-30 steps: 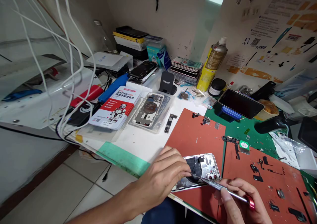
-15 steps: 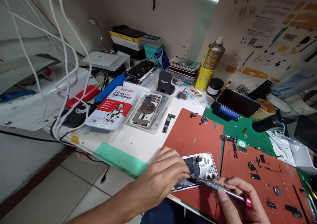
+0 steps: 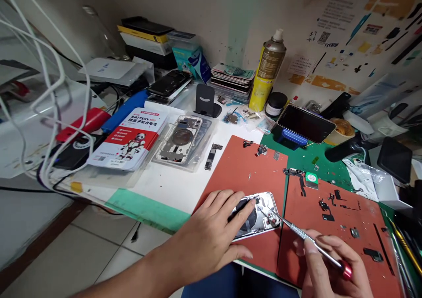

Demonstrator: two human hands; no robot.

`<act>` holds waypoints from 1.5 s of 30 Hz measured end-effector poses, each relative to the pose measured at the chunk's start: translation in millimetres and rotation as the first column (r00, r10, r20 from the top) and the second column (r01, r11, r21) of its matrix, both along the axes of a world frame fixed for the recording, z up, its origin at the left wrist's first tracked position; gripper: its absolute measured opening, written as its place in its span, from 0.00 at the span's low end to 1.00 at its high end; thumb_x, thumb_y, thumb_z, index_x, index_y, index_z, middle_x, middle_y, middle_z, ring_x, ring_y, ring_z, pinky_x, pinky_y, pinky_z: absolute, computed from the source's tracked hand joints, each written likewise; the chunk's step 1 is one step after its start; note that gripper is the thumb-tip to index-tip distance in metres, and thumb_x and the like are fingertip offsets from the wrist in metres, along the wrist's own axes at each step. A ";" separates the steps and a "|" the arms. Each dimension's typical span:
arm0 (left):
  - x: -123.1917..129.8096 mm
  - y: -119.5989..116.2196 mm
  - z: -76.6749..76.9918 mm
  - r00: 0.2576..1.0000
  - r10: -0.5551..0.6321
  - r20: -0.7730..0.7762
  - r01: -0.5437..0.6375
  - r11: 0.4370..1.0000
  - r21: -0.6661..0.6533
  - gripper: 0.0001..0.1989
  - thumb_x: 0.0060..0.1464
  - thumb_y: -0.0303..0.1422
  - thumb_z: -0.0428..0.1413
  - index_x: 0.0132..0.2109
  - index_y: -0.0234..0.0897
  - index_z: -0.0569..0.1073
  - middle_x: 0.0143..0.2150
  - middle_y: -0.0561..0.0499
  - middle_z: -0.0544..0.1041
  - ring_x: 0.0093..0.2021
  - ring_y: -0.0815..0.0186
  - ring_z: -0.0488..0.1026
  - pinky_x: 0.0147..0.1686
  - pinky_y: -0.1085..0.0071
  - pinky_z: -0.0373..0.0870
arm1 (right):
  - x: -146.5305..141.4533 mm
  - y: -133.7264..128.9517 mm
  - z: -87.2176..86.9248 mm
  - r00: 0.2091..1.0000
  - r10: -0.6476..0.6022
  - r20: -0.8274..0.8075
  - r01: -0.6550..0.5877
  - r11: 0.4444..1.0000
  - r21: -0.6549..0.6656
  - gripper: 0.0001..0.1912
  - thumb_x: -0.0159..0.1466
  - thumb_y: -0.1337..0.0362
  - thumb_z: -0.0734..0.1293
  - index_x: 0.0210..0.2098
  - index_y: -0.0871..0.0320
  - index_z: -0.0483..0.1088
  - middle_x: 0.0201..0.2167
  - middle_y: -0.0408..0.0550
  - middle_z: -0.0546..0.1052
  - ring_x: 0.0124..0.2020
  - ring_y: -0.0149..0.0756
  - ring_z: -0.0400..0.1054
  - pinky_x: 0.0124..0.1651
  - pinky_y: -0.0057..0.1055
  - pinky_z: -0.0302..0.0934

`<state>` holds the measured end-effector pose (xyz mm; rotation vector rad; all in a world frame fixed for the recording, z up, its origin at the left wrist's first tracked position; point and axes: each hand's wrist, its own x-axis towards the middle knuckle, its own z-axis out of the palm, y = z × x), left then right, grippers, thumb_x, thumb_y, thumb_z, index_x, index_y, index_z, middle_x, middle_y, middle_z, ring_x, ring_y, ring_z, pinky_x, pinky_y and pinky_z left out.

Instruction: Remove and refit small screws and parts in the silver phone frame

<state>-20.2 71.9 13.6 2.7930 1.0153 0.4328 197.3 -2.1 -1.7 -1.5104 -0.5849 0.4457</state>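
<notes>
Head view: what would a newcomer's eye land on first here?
The hands stand out at the front: the left hand presses on an opened silver phone housing lying on a red-orange mat, while the right hand holds a slim screwdriver at it. Behind, a tall yellow-and-gold spray can stands against the wall.

Place: phone repair workshop bench (image 3: 168, 190)
Landmark: red silicone mat (image 3: 244, 170)
Left of mat: logic board (image 3: 210, 157), spare phone housing (image 3: 180, 139)
Beyond mat: aerosol cleaner can (image 3: 267, 67)

Room for a hand is left on the orange repair mat (image 3: 237, 175) between the phone housing (image 3: 260, 214) and the small parts (image 3: 261, 150). Rightward passage is blocked by the screwdriver (image 3: 306, 233) and right hand (image 3: 329, 263); the housing's near half is covered by the left hand (image 3: 207, 232).
</notes>
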 end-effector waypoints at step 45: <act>12.5 6.7 5.5 0.999 0.021 0.029 -0.018 0.994 -0.112 0.27 0.71 0.41 0.56 0.67 0.24 0.69 0.59 0.30 0.75 0.55 0.42 0.73 0.51 0.44 0.77 | -51.4 0.1 -16.7 0.817 -0.023 0.576 0.077 0.995 -0.069 0.13 0.65 0.60 0.78 0.46 0.55 0.77 0.40 0.45 0.86 0.37 0.31 0.81 0.40 0.24 0.72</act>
